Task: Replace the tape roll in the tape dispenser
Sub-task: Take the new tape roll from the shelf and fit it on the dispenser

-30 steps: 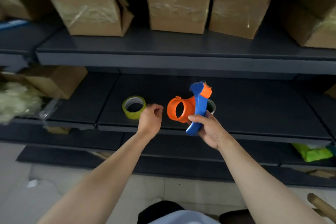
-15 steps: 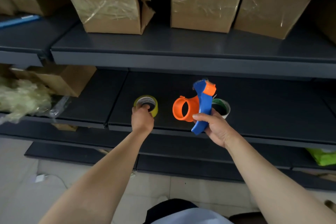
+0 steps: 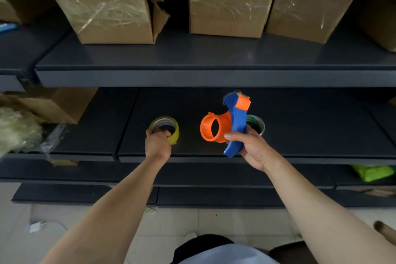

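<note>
Tape rolls: two on the middle shelf, a yellow tape roll left of centre and a green-printed tape roll to its right, partly hidden, both near the front edge.
Left hand: fingers closed on the yellow tape roll, which sits on the shelf.
Right hand: fingers wrapped around the blue handle of the one tape dispenser, held above the shelf's front edge; its orange hub stands bare and points left.
Cardboard boxes: three large cardboard boxes in full view on the upper shelf, more cut off at the sides.
Lower shelf: one green packet at the right end.
</note>
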Available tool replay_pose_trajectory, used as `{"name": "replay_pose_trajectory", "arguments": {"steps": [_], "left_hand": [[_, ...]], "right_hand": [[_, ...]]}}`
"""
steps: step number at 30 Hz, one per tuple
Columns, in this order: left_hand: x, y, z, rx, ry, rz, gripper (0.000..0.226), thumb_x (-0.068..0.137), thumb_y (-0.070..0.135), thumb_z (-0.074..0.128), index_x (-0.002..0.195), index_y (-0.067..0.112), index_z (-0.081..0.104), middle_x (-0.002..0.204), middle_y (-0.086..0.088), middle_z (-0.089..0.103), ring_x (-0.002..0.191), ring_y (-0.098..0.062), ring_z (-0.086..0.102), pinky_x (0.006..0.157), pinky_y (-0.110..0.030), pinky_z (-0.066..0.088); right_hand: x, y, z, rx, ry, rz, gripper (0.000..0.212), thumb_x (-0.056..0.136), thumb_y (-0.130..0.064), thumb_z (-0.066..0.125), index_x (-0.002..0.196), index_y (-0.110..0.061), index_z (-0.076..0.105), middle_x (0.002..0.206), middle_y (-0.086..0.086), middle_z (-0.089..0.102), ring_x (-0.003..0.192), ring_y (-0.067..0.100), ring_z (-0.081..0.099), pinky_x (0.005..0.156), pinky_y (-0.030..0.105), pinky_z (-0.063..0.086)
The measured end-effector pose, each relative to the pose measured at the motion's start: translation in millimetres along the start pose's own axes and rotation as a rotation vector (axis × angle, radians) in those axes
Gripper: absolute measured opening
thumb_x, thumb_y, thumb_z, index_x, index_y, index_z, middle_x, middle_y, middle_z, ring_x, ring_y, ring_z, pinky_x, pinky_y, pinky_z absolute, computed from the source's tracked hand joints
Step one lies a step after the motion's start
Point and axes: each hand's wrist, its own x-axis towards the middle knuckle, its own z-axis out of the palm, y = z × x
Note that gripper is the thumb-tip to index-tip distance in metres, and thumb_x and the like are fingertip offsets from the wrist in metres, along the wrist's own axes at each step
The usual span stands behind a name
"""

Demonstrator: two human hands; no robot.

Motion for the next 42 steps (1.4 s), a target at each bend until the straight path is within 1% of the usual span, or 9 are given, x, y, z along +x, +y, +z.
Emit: {"name": "replay_pose_trajectory", "arguments": {"steps": [7,9,12,15,20,24,28,35,42], "left_hand": [[-6.4,16.7,-16.0,-0.321,0.043,-0.046,0.037,0.092,0.012,0.051,0.128,0.017,0.056,0.129,-0.017,0.041,0.111,-0.035,0.052,0.106,-0.041,0.041],[-8.4,25.4,-23.2,-0.459,0.038,-0.079,0.035,0.091,0.018,0.054,0.125,0.019,0.058,0.124,-0.012,0.049,0.109,-0.031,0.054,0.095,-0.042,0.049],[-16.3,39.0,-31.6,-0.707,0.007,-0.042,0.038,0.092,0.01,0.054,0.129,0.017,0.052,0.111,-0.004,0.059,0.095,-0.017,0.059,0.065,-0.02,0.048],[-24.7,47.5,-38.0,-0.805,-0.016,0.027,0.051,0.092,0.004,0.051,0.136,0.028,0.043,0.111,-0.003,0.057,0.089,-0.01,0.059,0.061,-0.014,0.045],[-39.2,54.1,-42.1,-0.837,-0.073,0.106,0.037,0.091,0.002,0.052,0.12,0.026,0.059,0.101,-0.001,0.061,0.082,-0.007,0.061,0.054,-0.009,0.049],[-47.4,58.0,-39.4,-0.848,-0.099,0.128,0.026,0.089,0.003,0.056,0.101,0.024,0.065,0.095,0.0,0.062,0.08,-0.01,0.061,0.058,-0.013,0.05],[-51.9,63.8,-34.3,-0.874,-0.124,0.125,0.028,0.082,0.002,0.06,0.086,0.029,0.064,0.089,-0.001,0.062,0.083,-0.019,0.06,0.075,-0.033,0.051],[-60.1,77.7,-25.2,-0.89,-0.234,0.074,0.048,0.084,0.001,0.061,0.127,0.02,0.054,0.088,-0.001,0.058,0.081,-0.016,0.061,0.075,-0.03,0.052],[-61.2,88.5,-18.3,-0.864,-0.212,0.132,0.029,0.083,0.004,0.064,0.096,0.03,0.066,0.09,-0.003,0.061,0.087,-0.021,0.061,0.084,-0.039,0.052]], "right_hand": [[-2.3,0.6,1.9,-0.023,0.018,0.012,0.037,0.078,-0.005,0.067,0.11,-0.02,0.055,0.099,0.002,0.06,0.098,0.02,0.057,0.093,0.039,0.046],[-3.2,-1.2,1.9,-0.013,0.029,0.009,0.033,0.079,-0.004,0.067,0.105,-0.02,0.056,0.096,0.002,0.059,0.095,0.018,0.057,0.093,0.038,0.046],[-6.4,-5.9,1.0,-0.004,0.041,-0.002,0.029,0.079,-0.004,0.066,0.102,-0.019,0.055,0.09,0.001,0.059,0.088,0.016,0.056,0.079,0.032,0.049],[-9.4,-9.6,-1.9,0.002,0.054,-0.01,0.028,0.079,-0.004,0.066,0.101,-0.019,0.055,0.09,0.001,0.058,0.087,0.016,0.056,0.074,0.031,0.048],[-16.7,-15.1,-8.4,0.013,0.063,-0.039,0.025,0.079,-0.002,0.066,0.095,-0.02,0.056,0.089,0.001,0.058,0.091,0.018,0.055,0.087,0.036,0.047],[-22.6,-18.2,-12.0,0.015,0.073,-0.055,0.027,0.081,-0.001,0.064,0.091,-0.023,0.052,0.089,0.0,0.056,0.088,0.016,0.055,0.095,0.041,0.044],[-25.4,-17.6,-18.2,0.011,0.068,-0.049,0.027,0.08,-0.002,0.064,0.091,-0.023,0.053,0.09,0.0,0.056,0.088,0.016,0.055,0.088,0.036,0.045],[-27.5,-16.1,-33.1,0.018,0.061,-0.025,0.031,0.079,-0.007,0.067,0.105,-0.021,0.056,0.101,0.004,0.058,0.099,0.02,0.056,0.081,0.034,0.048],[-28.5,-14.1,-41.7,-0.015,0.112,-0.034,0.057,0.077,-0.009,0.07,0.129,-0.014,0.048,0.112,0.005,0.058,0.099,0.018,0.057,0.08,0.032,0.046]]}}
